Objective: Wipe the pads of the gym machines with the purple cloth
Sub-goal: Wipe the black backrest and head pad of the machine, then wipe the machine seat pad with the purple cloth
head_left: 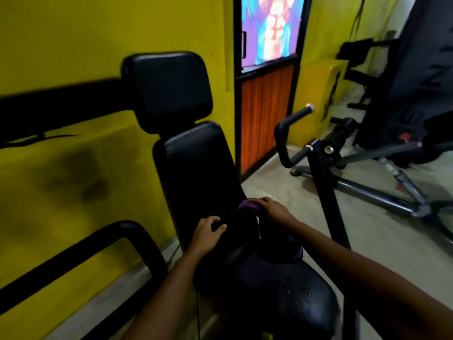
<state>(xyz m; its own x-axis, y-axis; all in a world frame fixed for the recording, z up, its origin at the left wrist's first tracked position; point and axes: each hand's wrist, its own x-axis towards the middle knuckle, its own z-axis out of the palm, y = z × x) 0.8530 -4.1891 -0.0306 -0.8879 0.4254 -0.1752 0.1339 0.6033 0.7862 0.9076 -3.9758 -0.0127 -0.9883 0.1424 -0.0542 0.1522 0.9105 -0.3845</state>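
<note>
Head view: I see a black gym machine set against a yellow wall [73, 33]. Its back pad [198, 173] stands upright but tilted, with a squarer head pad [169, 89] above it and the seat pad [282, 290] low in the frame, nearest me.

Left hand [207, 235]: resting on the lower part of the back pad, fingers [217, 223] loosely curled against the surface, nothing gripped that I can make out.

Right hand [272, 208]: palm down, pressed on the purple cloth [246, 206] at the right edge of the back pad, near its bottom. The cloth is bunched under the fingers. A second strip of purple shows lower down, beside the right forearm above the seat; I cannot tell whether it is the same cloth.

The two hands are apart, both at the base of the back pad, left one slightly lower.

Seat pad surface shows small bright specks; I cannot tell what they are.

Right of the machine: a black handlebar [291, 123] with a metal tip, more dark equipment [392, 155] on the pale floor [294, 192]. Behind: a door [267, 114] with an orange lower panel.
</note>
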